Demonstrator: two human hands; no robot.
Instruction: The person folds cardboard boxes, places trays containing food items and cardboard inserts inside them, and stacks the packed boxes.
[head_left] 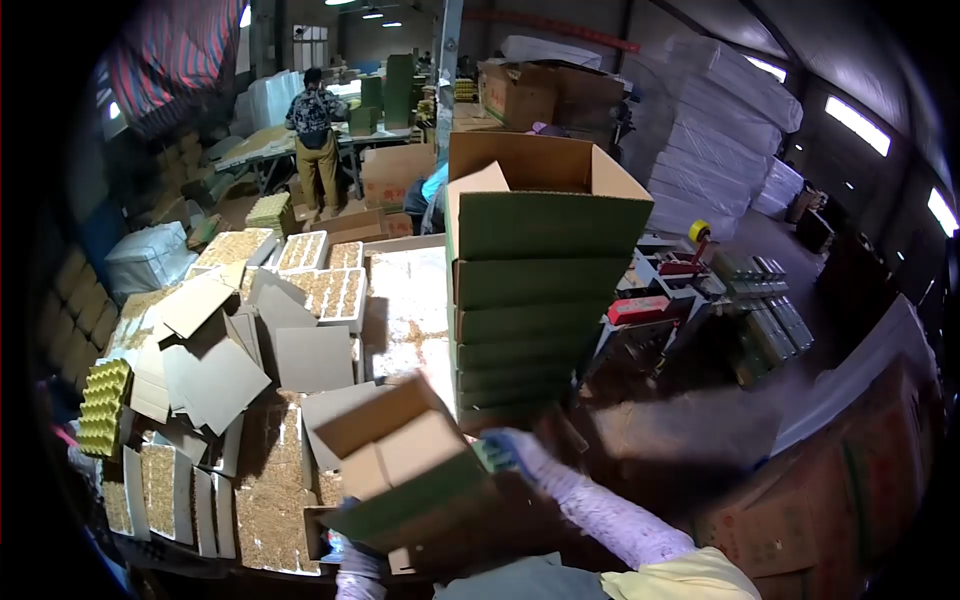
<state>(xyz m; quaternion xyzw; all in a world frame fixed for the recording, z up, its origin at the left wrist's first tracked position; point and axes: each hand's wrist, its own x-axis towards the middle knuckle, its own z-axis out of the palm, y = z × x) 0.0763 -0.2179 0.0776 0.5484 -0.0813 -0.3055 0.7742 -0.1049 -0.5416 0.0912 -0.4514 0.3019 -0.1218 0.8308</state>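
A green cardboard box (420, 500) with a brown inside stands tilted in front of me, its top open and its flaps raised. At its lower left corner my left hand (350, 550), in a bluish glove, is closed on the cardboard. My right hand (510, 452) is gloved and smeared by motion, close by the box's right end; its grip cannot be made out. Just beyond, a tall stack of green cardboard boxes (545, 290) rises, the top one open.
Flat cardboard sheets (215, 370) lie over white trays (165, 490) on the left. Yellow egg-crate trays (103, 408) stand at the far left. A machine with a red part (638, 309) is at right. Another person (316, 140) stands at a back table. Large cartons (770, 530) occupy the lower right.
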